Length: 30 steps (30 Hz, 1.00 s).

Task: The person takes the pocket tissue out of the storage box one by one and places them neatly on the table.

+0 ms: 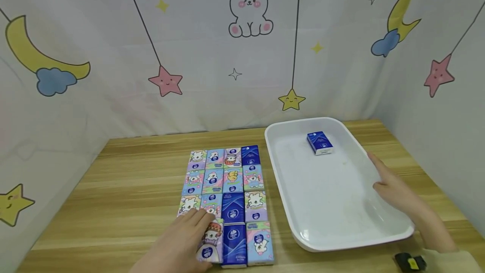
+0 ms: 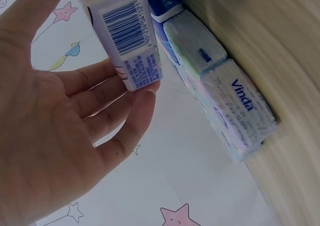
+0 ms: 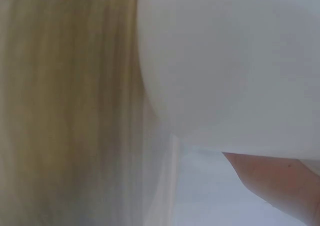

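My left hand (image 1: 182, 239) grips a small purple tissue pack (image 1: 213, 241) with a cartoon print, at the near left corner of a block of packs. In the left wrist view the pack's barcode end (image 2: 131, 40) faces the camera, between thumb and fingers. Beside it lie a dark blue tissue pack (image 1: 234, 245) and a pastel tissue pack (image 1: 259, 243). On the right, my right hand (image 1: 398, 193) holds the right rim of a white tray (image 1: 278, 184), the thumb over the edge; its other fingers are hidden. One blue tissue pack (image 1: 320, 143) lies inside the tray, toward its far end.
Several more tissue packs (image 1: 213, 180), pastel and blue, lie in close rows left of the tray on the wooden table (image 1: 125, 188). A printed cloth (image 1: 212, 108) hangs behind the table and at both sides. A black device (image 1: 410, 262) sits at the right wrist.
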Available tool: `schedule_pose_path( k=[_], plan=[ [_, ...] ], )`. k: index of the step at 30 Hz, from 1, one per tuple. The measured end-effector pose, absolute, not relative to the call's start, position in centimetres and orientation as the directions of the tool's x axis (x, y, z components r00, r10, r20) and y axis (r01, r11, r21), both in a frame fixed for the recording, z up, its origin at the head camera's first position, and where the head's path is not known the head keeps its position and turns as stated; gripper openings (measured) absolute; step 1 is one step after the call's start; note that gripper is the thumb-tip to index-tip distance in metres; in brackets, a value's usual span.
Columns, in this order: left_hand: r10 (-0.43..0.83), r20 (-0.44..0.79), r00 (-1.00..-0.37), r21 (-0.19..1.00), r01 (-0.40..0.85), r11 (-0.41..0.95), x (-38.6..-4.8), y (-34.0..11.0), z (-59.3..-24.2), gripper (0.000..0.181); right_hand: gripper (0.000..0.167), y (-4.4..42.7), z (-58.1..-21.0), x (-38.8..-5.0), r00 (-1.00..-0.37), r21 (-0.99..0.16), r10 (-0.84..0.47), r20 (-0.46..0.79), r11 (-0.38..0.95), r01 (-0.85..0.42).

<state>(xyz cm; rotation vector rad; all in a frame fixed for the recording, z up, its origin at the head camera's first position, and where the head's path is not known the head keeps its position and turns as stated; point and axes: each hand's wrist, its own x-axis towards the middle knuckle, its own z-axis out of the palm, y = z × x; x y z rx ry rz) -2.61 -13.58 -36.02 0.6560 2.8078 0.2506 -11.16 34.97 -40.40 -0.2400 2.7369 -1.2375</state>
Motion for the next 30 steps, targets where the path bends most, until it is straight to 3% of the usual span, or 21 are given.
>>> schedule_pose_path(
  k=[16,25,30],
  plan=[
    [0.511,-0.127,-0.851,0.227,0.476,0.850,-2.6,-14.6,-37.6,0.082,0.080,35.0,-40.7,-11.1,-0.978,-0.760,-0.203,-0.039,0.642,-0.103],
    [0.556,-0.079,-0.828,0.121,0.545,0.829,-2.7,-14.7,-38.7,0.082,0.079,35.1,-40.7,-11.1,-0.976,-0.771,-0.214,-0.032,0.627,-0.112],
    [0.547,-0.087,-0.833,0.133,0.534,0.835,-2.7,-14.5,-38.8,0.080,0.079,35.0,-40.5,-11.1,-0.977,-0.766,-0.209,-0.035,0.634,-0.108]
  ],
)
